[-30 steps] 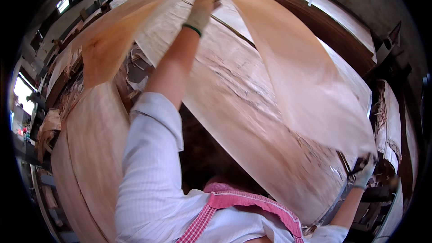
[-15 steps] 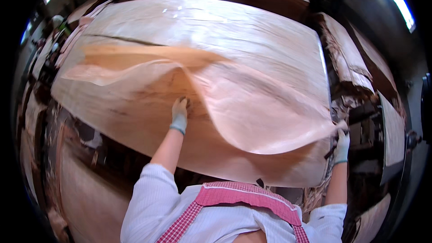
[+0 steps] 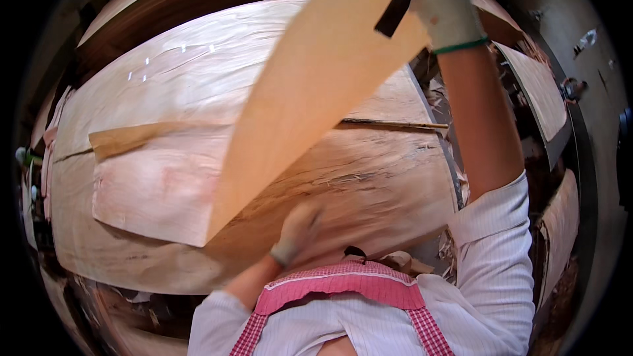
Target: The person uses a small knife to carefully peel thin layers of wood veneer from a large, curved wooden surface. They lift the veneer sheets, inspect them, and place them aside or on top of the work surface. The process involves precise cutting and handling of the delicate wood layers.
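My right hand [image 3: 448,6], in a pale glove with a green cuff, is raised at the upper right. It is closed on one end of a thin wood veneer sheet [image 3: 303,79], which slants down to the left in a twist. A dark flat strip [image 3: 397,12], perhaps a blade, sticks out from the same hand. The sheet's other end lies folded over the large veneer-covered stack [image 3: 158,105]. My gloved left hand [image 3: 298,229] is low over the stack's near part, smeared by motion, so its fingers cannot be made out.
A dark narrow gap [image 3: 389,124] runs across the stack's top surface. Behind stands another tall pile of sheets [image 3: 217,0]. More veneer sheets [image 3: 537,89] lean at the right, with torn scraps [image 3: 446,244] by the stack's near right corner.
My right hand has swung from the right edge up and inward, lifting the sheet's end and turning it over. My left hand has come back nearer my body. The view has shifted.
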Tool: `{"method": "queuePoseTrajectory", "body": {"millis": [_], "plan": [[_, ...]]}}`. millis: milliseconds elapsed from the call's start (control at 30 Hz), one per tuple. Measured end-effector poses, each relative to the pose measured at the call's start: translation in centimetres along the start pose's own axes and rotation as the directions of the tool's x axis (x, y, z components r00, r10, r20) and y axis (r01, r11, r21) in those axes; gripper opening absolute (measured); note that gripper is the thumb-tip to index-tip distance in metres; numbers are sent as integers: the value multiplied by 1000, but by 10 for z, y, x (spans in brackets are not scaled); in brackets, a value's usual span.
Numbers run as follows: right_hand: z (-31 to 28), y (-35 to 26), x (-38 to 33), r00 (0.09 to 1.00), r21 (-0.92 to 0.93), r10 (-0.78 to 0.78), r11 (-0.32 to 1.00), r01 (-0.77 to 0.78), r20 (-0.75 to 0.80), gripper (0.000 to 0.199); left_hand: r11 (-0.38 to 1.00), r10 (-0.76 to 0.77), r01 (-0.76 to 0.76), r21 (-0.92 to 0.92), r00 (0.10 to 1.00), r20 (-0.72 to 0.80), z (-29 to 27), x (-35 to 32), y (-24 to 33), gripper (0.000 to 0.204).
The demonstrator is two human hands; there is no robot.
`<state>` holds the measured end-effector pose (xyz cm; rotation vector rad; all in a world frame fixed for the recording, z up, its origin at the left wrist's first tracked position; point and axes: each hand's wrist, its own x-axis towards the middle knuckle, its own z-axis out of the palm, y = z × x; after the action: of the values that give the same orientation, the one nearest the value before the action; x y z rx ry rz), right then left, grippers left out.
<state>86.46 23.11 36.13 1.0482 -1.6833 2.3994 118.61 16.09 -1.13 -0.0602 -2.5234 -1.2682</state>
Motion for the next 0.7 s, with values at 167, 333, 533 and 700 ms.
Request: {"method": "queuePoseTrajectory", "body": {"millis": [167, 333, 533, 700], "plan": [[-13, -76, 8, 971, 74, -175, 979, 189, -162, 15, 838, 207, -109, 534, 970, -127, 15, 181, -70, 34], [-55, -98, -20, 938, 45, -305, 948, 316, -162, 26, 684, -124, 33, 729, 990, 72, 26, 237, -183, 34], [-147, -104, -63, 935, 32, -40, 998, 55, -352, 17, 883, 4, -48, 466, 995, 96, 47, 228, -132, 39], [-206, -76, -138, 835, -101, 65, 985, -142, -547, 16, 917, -293, 281, -282, 956, 0, -3, 70, -114, 45]]}}
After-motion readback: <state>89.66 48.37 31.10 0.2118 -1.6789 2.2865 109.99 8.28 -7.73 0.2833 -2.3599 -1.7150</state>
